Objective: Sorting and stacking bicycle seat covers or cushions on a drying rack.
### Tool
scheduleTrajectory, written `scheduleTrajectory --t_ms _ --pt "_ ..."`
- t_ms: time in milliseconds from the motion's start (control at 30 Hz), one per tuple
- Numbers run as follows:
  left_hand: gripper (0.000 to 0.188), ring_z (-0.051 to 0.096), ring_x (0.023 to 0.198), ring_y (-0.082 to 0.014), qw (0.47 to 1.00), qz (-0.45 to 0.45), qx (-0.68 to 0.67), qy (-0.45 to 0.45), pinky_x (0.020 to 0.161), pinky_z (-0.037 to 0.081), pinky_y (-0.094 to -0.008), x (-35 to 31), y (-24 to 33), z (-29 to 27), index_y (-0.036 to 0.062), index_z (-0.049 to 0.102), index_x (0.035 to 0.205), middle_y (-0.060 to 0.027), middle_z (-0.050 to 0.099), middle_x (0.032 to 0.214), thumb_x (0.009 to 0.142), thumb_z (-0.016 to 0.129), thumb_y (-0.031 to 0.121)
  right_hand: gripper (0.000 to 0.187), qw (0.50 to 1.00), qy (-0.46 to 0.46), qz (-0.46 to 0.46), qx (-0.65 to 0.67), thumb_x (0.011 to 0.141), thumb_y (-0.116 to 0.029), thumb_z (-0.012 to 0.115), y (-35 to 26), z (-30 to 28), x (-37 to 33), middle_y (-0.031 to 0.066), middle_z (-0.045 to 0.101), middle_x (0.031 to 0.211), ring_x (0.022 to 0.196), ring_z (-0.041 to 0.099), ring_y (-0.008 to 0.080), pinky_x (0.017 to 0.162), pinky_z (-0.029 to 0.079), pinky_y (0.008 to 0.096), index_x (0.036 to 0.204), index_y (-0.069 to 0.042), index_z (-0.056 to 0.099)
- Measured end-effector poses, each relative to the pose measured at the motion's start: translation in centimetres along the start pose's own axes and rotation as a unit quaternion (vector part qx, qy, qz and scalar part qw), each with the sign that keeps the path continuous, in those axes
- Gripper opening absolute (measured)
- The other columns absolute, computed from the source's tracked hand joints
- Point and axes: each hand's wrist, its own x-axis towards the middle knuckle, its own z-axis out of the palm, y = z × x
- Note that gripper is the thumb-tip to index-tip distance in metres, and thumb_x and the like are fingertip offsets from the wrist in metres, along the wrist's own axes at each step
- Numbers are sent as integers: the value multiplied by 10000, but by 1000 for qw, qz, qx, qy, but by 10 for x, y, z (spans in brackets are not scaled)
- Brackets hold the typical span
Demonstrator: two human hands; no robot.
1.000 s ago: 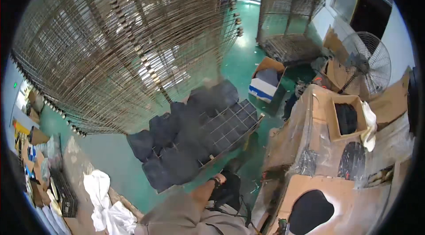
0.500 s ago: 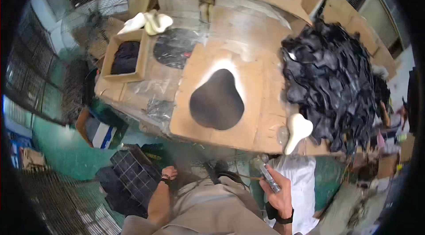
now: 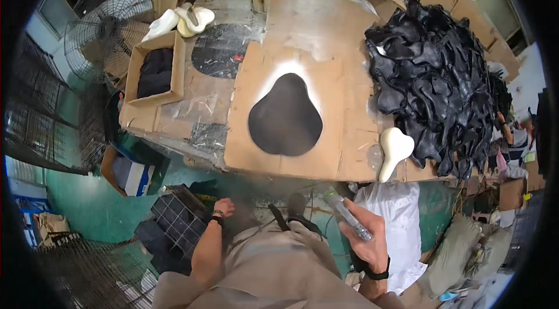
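Note:
My right hand [image 3: 365,226] is wrapped round a silvery metal spray gun [image 3: 349,216], held just off the table's front edge. My left hand [image 3: 223,207] hangs low beside the wire basket [image 3: 183,222], its fingers curled in with nothing visible in them. In front of me a dark, rounded pear-shaped sheet [image 3: 285,117] lies flat on a cardboard sheet [image 3: 241,146], with white overspray around its narrow far end. Near the right front edge rests a cream saddle-shaped foam piece [image 3: 396,149], apart from my right hand.
A large heap of black saddle covers [image 3: 434,88] covers the table's right side. At the left stand an open carton [image 3: 179,70] of dark pieces and more cream foam pieces [image 3: 198,18]. A caged fan [image 3: 108,27] is beyond. A white sack [image 3: 396,227] is below the right edge.
The view has shifted, so the table sits higher in the picture. My right hand still grips the spray gun, and the sheet lies where it was on the cardboard.

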Motion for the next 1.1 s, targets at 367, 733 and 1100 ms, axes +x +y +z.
scheduleTrajectory --t_ms 367,733,1100 --pt "237 687 952 -349 606 145 781 -39 788 555 -464 -11 -39 5 120 735 851 -133 707 940 850 576 296 512 995 -1 97 -30 734 40 765 15 -21 -26 242 708 1016 873 713 325 788 530 326 1235 30 657" --pt "213 668 912 -313 958 55 283 4 718 540 -453 -4 -11 50 159 682 1031 -97 692 998 913 549 277 467 982 143 121 2 797 37 712 31 -26 -23 220 723 1014 862 662 179 785 514 307 1257 61 637" --pt "170 672 862 -288 974 -25 196 109 666 539 -467 -51 -23 55 124 690 982 -121 702 1053 967 520 129 487 989 146 4 -30 799 48 720 12 -12 28 231 715 1094 955 716 266 843 524 336 1278 51 628"
